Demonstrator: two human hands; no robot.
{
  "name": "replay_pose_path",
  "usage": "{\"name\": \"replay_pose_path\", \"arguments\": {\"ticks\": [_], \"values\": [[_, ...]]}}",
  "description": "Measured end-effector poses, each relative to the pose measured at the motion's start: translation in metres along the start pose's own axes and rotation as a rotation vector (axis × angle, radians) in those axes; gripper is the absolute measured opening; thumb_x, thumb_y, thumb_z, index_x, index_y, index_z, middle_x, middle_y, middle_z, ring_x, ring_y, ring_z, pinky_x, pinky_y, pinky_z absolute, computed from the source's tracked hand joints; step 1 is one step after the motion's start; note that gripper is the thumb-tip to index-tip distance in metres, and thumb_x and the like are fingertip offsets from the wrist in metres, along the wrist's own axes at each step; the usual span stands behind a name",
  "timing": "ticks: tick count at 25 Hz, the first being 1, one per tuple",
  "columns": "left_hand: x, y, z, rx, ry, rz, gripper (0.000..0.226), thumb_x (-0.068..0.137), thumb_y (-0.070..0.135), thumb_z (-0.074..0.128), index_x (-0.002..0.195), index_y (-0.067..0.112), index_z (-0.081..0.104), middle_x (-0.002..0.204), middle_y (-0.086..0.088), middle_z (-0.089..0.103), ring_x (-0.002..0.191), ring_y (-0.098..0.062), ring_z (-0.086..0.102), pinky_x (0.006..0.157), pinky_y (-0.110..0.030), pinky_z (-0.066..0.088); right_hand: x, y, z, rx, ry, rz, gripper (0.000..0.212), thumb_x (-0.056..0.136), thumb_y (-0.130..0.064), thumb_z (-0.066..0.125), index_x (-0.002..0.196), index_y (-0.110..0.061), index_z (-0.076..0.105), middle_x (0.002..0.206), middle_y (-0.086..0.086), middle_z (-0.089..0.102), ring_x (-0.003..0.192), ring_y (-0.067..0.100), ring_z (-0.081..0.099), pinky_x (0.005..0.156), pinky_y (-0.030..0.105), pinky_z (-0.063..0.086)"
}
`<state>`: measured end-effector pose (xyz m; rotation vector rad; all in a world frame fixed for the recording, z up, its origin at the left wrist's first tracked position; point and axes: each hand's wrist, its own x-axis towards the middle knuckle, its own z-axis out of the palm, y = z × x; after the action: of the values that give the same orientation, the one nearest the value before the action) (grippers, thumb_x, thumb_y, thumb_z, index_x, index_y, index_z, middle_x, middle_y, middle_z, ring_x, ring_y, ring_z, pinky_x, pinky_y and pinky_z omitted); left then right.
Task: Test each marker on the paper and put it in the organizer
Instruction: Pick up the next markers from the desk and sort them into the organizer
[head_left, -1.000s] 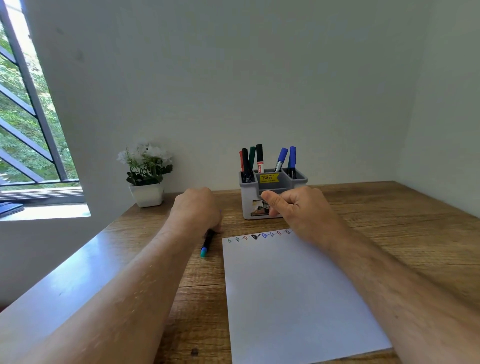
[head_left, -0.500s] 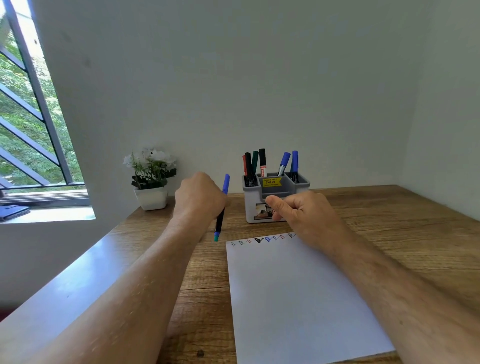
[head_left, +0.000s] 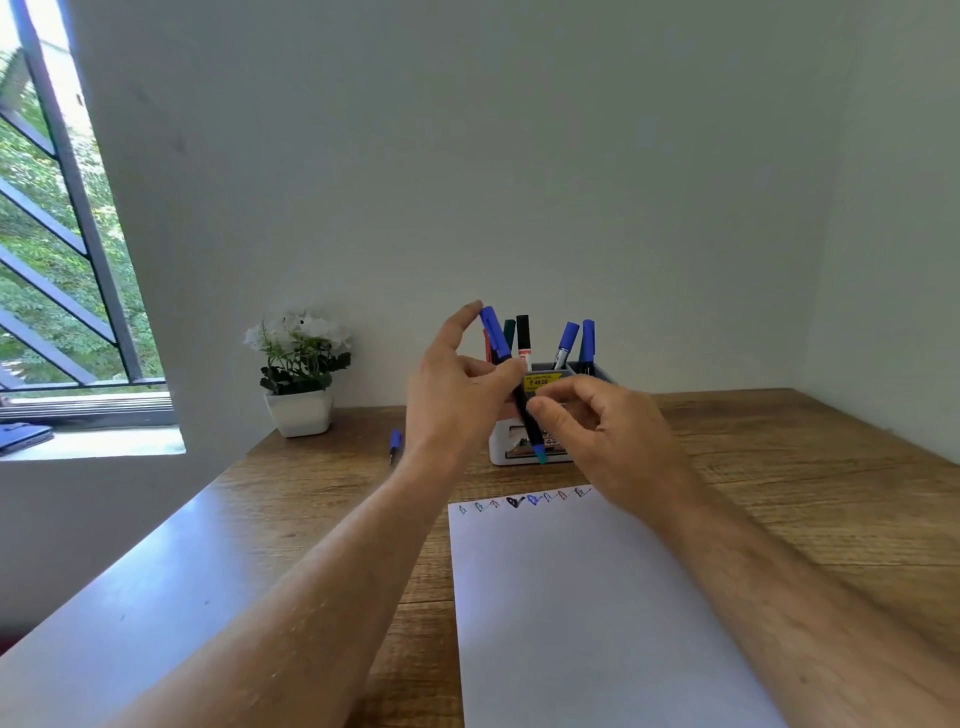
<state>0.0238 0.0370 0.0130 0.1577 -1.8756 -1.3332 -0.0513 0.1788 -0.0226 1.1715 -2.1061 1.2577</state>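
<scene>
My left hand (head_left: 457, 384) holds a blue-capped marker with a black barrel (head_left: 498, 340) upright in front of the grey organizer (head_left: 597, 370). The index finger rests on top of its cap. My right hand (head_left: 597, 431) pinches the lower barrel of the same marker just above its teal end. The organizer holds several markers, among them a black one (head_left: 522, 335) and two blue ones (head_left: 566, 338). White paper (head_left: 582, 613) lies below the hands, with a row of small coloured test marks (head_left: 524, 501) along its top edge. Another blue marker (head_left: 395, 445) lies on the desk to the left.
A white pot with white flowers (head_left: 300, 371) stands at the back left of the wooden desk (head_left: 779, 467). A window (head_left: 57, 249) with dark bars is on the left, a blue object (head_left: 23, 435) on its sill. Walls close the desk at the back and right.
My left hand lifted the marker off the desk and brought it right, in front of the organizer. My right hand rose from the paper's top edge and took hold of its lower barrel.
</scene>
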Motion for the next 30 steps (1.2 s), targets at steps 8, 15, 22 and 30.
{"name": "replay_pose_path", "arguments": {"ticks": [8, 15, 22, 30], "values": [[-0.005, 0.001, 0.007, -0.141, -0.026, 0.008, 0.031, 0.088, 0.02, 0.073, 0.111, 0.024, 0.053, 0.082, -0.006, 0.076, 0.072, -0.017, 0.076, 0.065, -0.032, 0.062, -0.002, 0.0, 0.0, -0.017, -0.004, 0.014, 0.04, 0.088, -0.013, 0.056, 0.126, -0.025, 0.062, 0.057, -0.012, 0.057, 0.055, 0.005, 0.057, 0.049, 0.014, 0.046], [-0.006, -0.002, 0.006, -0.349, -0.129, -0.18, 0.033, 0.083, 0.017, 0.078, 0.108, 0.009, 0.059, 0.079, -0.01, 0.076, 0.067, -0.018, 0.074, 0.057, -0.024, 0.058, 0.001, 0.0, 0.001, -0.001, 0.005, 0.012, 0.024, 0.1, -0.033, 0.049, 0.107, -0.025, 0.07, 0.065, -0.008, 0.064, 0.055, 0.008, 0.058, 0.046, 0.024, 0.046], [-0.004, -0.006, 0.007, -0.324, -0.202, -0.212, 0.012, 0.09, 0.022, 0.07, 0.093, 0.01, 0.073, 0.073, -0.008, 0.075, 0.063, -0.014, 0.071, 0.056, -0.021, 0.057, 0.004, 0.001, -0.005, -0.036, 0.053, 0.048, 0.032, 0.093, -0.052, 0.056, 0.087, -0.029, 0.077, 0.057, -0.011, 0.064, 0.053, 0.006, 0.059, 0.044, 0.02, 0.044], [0.002, -0.002, -0.005, -0.359, -0.156, -0.212, 0.007, 0.086, 0.014, 0.073, 0.085, 0.007, 0.071, 0.073, -0.013, 0.074, 0.056, -0.012, 0.066, 0.051, -0.018, 0.054, 0.001, -0.004, -0.008, -0.125, 0.086, 0.092, 0.033, 0.091, -0.053, 0.058, 0.069, -0.03, 0.065, 0.052, -0.014, 0.054, 0.053, -0.002, 0.055, 0.043, 0.011, 0.031]]}}
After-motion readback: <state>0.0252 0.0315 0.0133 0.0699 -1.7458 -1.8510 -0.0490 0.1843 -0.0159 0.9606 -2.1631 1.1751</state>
